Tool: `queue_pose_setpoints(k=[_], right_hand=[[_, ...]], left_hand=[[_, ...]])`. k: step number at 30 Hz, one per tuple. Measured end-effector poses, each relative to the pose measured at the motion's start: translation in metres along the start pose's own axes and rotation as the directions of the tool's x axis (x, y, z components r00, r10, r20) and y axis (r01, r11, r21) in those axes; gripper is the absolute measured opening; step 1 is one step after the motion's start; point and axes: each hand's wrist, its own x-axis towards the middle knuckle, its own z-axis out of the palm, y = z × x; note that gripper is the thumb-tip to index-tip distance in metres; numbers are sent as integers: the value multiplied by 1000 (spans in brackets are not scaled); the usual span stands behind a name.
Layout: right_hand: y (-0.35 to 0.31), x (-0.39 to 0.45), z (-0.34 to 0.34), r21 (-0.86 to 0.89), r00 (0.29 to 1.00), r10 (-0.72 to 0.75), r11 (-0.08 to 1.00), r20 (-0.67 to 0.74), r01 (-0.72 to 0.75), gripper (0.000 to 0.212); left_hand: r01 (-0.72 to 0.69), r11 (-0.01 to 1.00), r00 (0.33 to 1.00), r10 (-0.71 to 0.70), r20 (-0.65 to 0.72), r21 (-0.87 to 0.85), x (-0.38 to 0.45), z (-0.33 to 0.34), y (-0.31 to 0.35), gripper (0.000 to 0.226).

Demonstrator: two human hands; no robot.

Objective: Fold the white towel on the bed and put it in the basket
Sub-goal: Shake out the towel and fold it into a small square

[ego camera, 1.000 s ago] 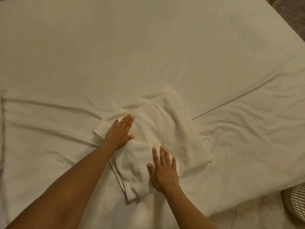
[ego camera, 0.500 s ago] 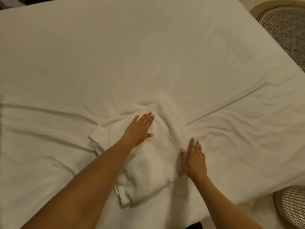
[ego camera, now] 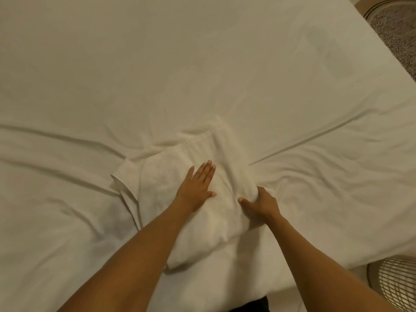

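The white towel (ego camera: 157, 183) lies folded into a rough rectangle on the white bed sheet (ego camera: 202, 64), near the bed's front edge. My left hand (ego camera: 198, 185) rests flat on the towel's middle, fingers straight and together. At the towel's right edge, my right hand (ego camera: 261, 203) has its fingers curled under the cloth and its thumb on top, gripping that edge. A stitched hem runs along the towel's far side. The white slatted basket (ego camera: 396, 287) stands on the floor at the lower right, partly cut off by the frame.
The sheet is creased around the towel, with a long fold running off to the right. A round patterned rug (ego camera: 398, 30) lies on the floor past the bed's upper right corner. The bed's front edge runs along the bottom right.
My right hand slid from the towel's near part to its right edge and closed on it. My left hand moved right onto the towel's middle.
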Motion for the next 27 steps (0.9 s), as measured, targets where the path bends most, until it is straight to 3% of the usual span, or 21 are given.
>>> queue_pose_setpoints(k=[3, 6, 9, 11, 14, 20, 23, 27], right_hand=[[2, 4, -1, 37, 998, 60, 997, 32, -61, 75], [8, 9, 1, 88, 994, 93, 991, 61, -98, 71], [13, 15, 0, 191, 989, 115, 973, 95, -131, 61], [14, 16, -3, 218, 991, 98, 969, 96, -117, 55], [14, 16, -15, 168, 998, 31, 985, 47, -39, 47], [3, 33, -73, -34, 996, -56, 998, -65, 54, 34], [-11, 43, -110, -145, 989, -93, 987, -112, 77, 39], [-36, 51, -160, -288, 952, -212, 947, -222, 144, 31]], left_hand=[[-8, 998, 998, 11, -59, 62, 26, -20, -6, 77], [-68, 981, 993, 85, -86, 183, 61, -48, -7, 96], [-196, 909, 979, 205, 15, 368, 99, -76, 2, 127], [-302, 814, 953, 269, 140, 495, 120, -91, 9, 133], [-382, 722, 924, 295, 244, 577, 137, -106, 18, 115], [-344, 758, 939, 271, 212, 554, 148, -132, 14, 81], [-299, 812, 954, 260, 149, 500, 151, -159, 10, 52], [-216, 851, 968, 249, -6, 478, 159, -192, 2, 39]])
